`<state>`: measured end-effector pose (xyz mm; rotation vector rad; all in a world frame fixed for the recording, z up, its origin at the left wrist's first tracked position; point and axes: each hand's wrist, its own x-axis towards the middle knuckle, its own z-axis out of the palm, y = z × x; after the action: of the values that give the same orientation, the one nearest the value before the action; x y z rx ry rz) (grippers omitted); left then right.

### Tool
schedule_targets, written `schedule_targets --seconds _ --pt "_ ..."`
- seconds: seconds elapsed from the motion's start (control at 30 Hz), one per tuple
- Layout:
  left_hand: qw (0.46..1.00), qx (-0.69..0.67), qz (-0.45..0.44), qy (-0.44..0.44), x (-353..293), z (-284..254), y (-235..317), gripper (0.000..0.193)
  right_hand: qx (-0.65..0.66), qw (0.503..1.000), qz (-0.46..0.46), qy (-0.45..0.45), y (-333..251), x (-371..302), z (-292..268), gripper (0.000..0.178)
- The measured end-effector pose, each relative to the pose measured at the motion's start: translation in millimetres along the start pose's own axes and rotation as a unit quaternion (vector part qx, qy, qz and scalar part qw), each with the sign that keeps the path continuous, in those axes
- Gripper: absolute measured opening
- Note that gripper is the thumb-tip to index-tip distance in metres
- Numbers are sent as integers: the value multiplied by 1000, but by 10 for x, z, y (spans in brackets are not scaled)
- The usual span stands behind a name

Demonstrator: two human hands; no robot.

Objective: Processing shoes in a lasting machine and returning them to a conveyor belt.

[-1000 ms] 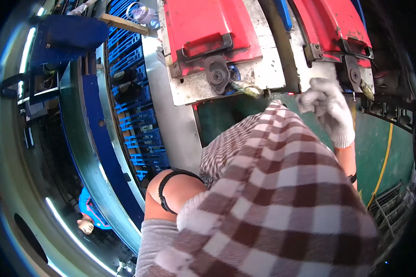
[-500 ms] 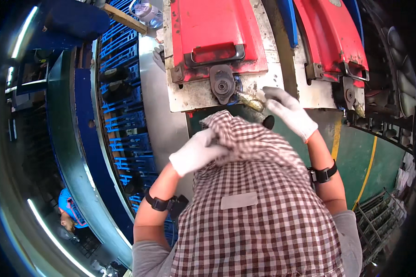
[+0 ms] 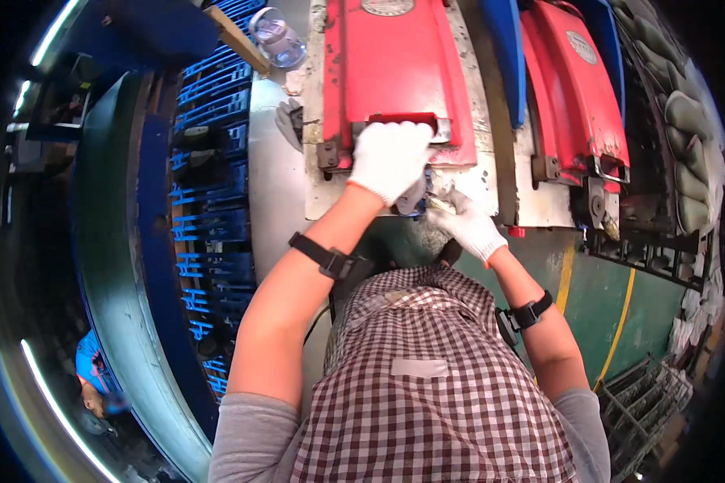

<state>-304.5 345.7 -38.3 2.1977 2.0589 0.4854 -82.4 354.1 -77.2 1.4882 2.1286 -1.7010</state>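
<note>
My left hand, in a white glove, is closed round the dark handle at the near end of a red machine cover. My gloved right hand has its fingers bent round a brass-coloured lever just below and right of it. A dark round latch plate lies between the hands, mostly hidden by my left wrist. The cover rests on a stained pale base plate. A checked apron hangs down over my front.
A second red cover stands to the right, past a blue panel. A clear bottle and a grey glove lie on the metal table at left. Blue racks line the left. A wire rack stands at lower right.
My left hand has gone from the apron up to the cover's handle and closed on it. My right hand has moved down onto the brass-coloured lever. The apron hangs lower.
</note>
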Motion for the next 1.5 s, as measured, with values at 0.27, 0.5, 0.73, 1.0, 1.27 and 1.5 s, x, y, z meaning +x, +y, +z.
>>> schedule_targets --seconds 0.27,0.5,0.73,1.0,1.27,1.5 --pt "998 -57 -11 8 -19 36 5 33 -129 990 49 -41 -307 115 9 67" --pt "944 -197 16 263 -1101 27 -359 42 -91 988 -77 101 -80 112 135 37" --pt "772 -34 -629 81 -3507 609 -1601 72 -141 984 -7 110 -315 108 182 30" --pt "783 27 -606 137 -2512 509 -3010 80 -158 976 -42 144 -262 97 246 27" --pt "832 188 -522 -21 -1853 497 -4355 68 -139 981 8 138 -382 110 273 21" --pt "777 253 -561 -130 -1501 358 -4303 43 -125 982 26 141 -300 102 232 24"
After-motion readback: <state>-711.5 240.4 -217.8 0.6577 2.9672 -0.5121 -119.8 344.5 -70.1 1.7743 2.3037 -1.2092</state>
